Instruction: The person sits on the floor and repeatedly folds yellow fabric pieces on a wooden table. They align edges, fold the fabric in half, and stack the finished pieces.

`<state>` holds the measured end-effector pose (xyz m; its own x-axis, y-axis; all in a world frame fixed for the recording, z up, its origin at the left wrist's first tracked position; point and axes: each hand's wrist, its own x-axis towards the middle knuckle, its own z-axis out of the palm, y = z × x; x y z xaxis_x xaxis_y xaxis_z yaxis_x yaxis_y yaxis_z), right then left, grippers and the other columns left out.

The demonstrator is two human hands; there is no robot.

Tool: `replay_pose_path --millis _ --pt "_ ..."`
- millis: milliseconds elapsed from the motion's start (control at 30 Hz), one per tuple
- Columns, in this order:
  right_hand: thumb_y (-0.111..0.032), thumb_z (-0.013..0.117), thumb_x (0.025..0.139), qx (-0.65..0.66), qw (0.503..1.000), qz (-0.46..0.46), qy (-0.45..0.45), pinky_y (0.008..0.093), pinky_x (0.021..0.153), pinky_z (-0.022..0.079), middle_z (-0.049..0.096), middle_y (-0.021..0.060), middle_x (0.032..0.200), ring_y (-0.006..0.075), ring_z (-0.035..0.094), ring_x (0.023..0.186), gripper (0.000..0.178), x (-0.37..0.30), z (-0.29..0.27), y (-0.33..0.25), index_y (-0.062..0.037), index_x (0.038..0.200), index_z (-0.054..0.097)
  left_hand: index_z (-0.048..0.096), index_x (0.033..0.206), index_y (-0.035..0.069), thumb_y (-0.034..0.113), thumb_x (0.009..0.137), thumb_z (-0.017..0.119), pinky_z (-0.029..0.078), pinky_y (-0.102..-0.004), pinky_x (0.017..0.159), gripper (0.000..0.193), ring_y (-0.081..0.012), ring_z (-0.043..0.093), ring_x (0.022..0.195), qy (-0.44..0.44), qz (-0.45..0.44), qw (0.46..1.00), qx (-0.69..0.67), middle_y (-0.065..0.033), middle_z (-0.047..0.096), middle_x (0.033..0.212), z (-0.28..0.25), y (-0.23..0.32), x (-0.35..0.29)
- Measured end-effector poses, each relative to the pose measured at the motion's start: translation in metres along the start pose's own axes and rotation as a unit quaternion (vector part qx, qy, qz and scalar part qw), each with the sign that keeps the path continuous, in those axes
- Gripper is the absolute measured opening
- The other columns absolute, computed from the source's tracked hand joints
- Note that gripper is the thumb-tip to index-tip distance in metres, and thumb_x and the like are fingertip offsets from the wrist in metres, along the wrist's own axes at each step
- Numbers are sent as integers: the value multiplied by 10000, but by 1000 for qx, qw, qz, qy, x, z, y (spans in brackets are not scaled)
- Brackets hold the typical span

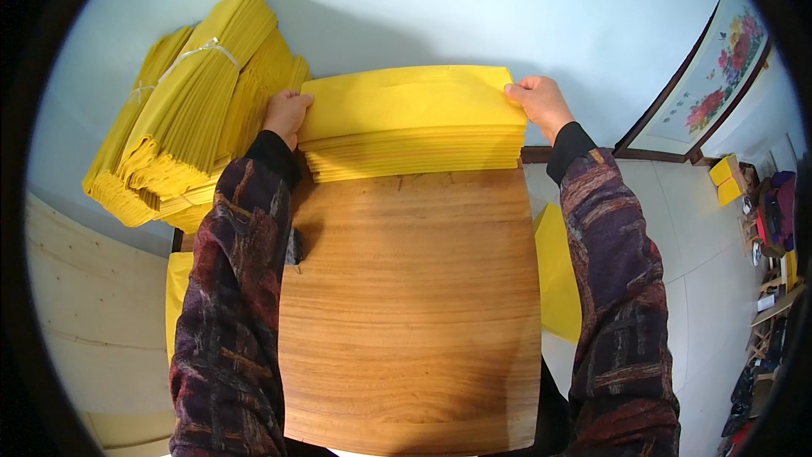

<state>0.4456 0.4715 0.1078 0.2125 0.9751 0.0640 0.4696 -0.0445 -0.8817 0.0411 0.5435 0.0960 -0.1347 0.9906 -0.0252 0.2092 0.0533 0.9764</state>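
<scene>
A folded yellow sheet (406, 100) lies across the top of a neat stack of folded yellow sheets (414, 152) at the far end of the wooden table; whether it is paper or cloth I cannot tell. My left hand (288, 113) is closed on the sheet's left end, with the thumb toward the edge. At the opposite end, my right hand (541, 103) pinches the upper right corner between thumb and fingers. Both arms reach forward in dark patterned sleeves with black cuffs.
Tied yellow bundles (203, 76) are piled left of the stack against the pale wall. A small dark object (293, 250) sits by my left forearm on the wooden table (406, 313). Yellow material (556, 279) shows below the table's right edge. A floral picture (710, 85) stands at right.
</scene>
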Motion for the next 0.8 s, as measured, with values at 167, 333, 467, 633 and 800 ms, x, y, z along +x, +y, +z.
replay_pose_path --millis 167,333,467,633,800 --pt "-249 670 910 16 1000 10 3 290 599 424 640 32 803 116 538 688 257 0 3 6 7 919 683 591 987 20 125 903 634 496 -321 750 141 -178 594 809 13 6 1000 -5 -58 622 914 2 -4 2" --pt "-253 669 910 25 1000 10 2 297 586 431 639 38 798 121 551 689 258 0 3 9 3 934 678 607 987 2 104 856 679 497 -327 750 180 -188 601 822 35 21 999 21 -75 636 922 4 -9 7" --pt "-258 669 908 38 999 18 10 298 580 436 637 37 794 120 554 683 263 0 7 14 3 935 676 582 1074 13 119 887 668 501 -321 779 232 -188 600 867 55 32 996 58 -79 624 980 10 -19 7" --pt "-207 701 863 67 997 24 14 326 658 485 674 103 821 165 613 732 282 2 11 23 69 915 675 545 1197 24 97 878 665 499 -329 808 349 -203 602 946 64 35 994 80 -106 619 1072 15 -24 2" --pt "-230 704 864 64 997 44 19 328 670 488 674 114 848 168 613 750 308 -4 16 25 65 944 671 587 1155 45 109 800 672 498 -352 829 371 -255 627 950 81 57 983 155 -153 649 1015 17 -21 -7"
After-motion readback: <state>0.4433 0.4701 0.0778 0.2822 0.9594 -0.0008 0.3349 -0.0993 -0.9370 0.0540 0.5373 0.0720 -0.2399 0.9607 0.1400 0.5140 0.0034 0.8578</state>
